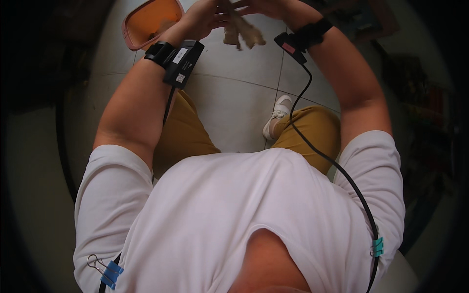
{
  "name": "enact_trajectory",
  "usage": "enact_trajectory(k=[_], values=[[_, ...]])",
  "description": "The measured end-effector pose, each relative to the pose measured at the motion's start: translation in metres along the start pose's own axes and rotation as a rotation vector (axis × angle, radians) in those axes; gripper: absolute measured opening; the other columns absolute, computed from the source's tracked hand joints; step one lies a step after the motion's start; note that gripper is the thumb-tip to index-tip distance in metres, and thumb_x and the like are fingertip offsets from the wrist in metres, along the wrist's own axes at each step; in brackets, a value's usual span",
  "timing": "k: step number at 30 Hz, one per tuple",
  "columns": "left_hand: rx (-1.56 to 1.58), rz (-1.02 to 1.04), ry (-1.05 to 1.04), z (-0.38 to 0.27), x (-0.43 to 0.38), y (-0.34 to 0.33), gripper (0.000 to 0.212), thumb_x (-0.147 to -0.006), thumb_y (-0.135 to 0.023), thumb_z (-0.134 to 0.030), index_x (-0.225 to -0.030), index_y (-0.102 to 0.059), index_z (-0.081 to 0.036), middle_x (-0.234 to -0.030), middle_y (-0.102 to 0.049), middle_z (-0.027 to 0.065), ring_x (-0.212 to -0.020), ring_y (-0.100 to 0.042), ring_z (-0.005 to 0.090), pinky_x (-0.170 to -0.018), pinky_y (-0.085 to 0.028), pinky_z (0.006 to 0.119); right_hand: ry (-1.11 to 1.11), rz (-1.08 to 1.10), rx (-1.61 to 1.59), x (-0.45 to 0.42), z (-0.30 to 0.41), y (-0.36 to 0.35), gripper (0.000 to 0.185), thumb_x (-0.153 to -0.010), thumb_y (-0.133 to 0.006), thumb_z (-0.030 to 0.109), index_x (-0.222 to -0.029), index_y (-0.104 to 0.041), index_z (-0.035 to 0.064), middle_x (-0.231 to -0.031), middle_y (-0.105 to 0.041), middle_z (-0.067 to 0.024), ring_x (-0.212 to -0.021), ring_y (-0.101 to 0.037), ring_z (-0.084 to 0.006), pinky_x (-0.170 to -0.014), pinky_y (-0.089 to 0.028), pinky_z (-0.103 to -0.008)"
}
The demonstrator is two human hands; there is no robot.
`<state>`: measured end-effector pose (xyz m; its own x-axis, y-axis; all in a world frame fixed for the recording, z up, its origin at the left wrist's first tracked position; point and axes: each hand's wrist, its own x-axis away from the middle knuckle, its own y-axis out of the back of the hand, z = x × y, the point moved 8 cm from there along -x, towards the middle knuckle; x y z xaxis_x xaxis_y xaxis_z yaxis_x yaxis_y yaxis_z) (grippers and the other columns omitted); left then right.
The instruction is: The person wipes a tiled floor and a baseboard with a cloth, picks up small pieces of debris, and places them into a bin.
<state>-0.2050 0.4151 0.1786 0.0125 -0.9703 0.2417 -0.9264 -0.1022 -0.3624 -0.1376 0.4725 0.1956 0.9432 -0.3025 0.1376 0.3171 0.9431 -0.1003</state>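
Note:
At the top edge, a limp brown piece of material, perhaps cloth, hangs with two ragged ends pointing down. The fingers of my left hand are against its left side. From the other side, my right hand meets its upper part with the fingertips. The frame's edge cuts off the tops of both hands, so the exact grip is partly hidden. Just left of my left hand is an orange plastic container with a pinkish rim. Some brown matter lies inside it.
Black devices are strapped to my left wrist and right wrist. A black cable runs from the right one along my arm. Below are grey floor tiles and my white shoe. Dim objects stand at the right.

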Motion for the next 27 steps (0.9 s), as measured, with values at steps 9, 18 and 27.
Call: enact_trajectory(k=[9, 18, 27], values=[[0.362, 0.385, -0.137, 0.006, -0.023, 0.017, 0.025, -0.098, -0.045, -0.021, -0.116, -0.053, -0.006, -0.112, -0.061, 0.0077, -0.103, -0.059, 0.0229, -0.09, -0.049, 0.038, 0.029, -0.705, -0.177, 0.094, -0.035, 0.071, 0.052, -0.1, -0.042, 0.045, -0.119, -0.053, -0.0022, -0.115, -0.05, -0.0128, -0.104, -0.06, -0.0287, -0.086, -0.055, -0.0389], [0.014, 0.692, -0.17, 0.0, 0.01, -0.011, 0.026, -0.088, -0.056, -0.007, -0.113, -0.063, -0.004, -0.113, -0.063, 0.0043, -0.103, -0.059, 0.0131, -0.092, -0.046, 0.029, 0.198, -0.187, -0.842, 0.025, -0.069, -0.002, 0.083, -0.094, -0.027, 0.068, -0.137, -0.041, -0.0006, -0.135, -0.05, -0.0164, -0.12, -0.053, -0.0308, -0.103, -0.043, -0.0452], [-1.0, 0.39, -0.39, 0.024, 0.083, -0.016, 0.025, -0.088, -0.063, -0.008, -0.112, -0.065, -0.005, -0.106, -0.067, 0.0064, -0.099, -0.063, 0.018, -0.087, -0.05, 0.03, 0.094, -0.242, -0.489, 0.022, -0.092, 0.029, 0.048, -0.098, -0.042, 0.026, -0.138, -0.041, -0.0017, -0.134, -0.054, -0.0153, -0.114, -0.059, -0.0274, -0.099, -0.048, -0.0397]])
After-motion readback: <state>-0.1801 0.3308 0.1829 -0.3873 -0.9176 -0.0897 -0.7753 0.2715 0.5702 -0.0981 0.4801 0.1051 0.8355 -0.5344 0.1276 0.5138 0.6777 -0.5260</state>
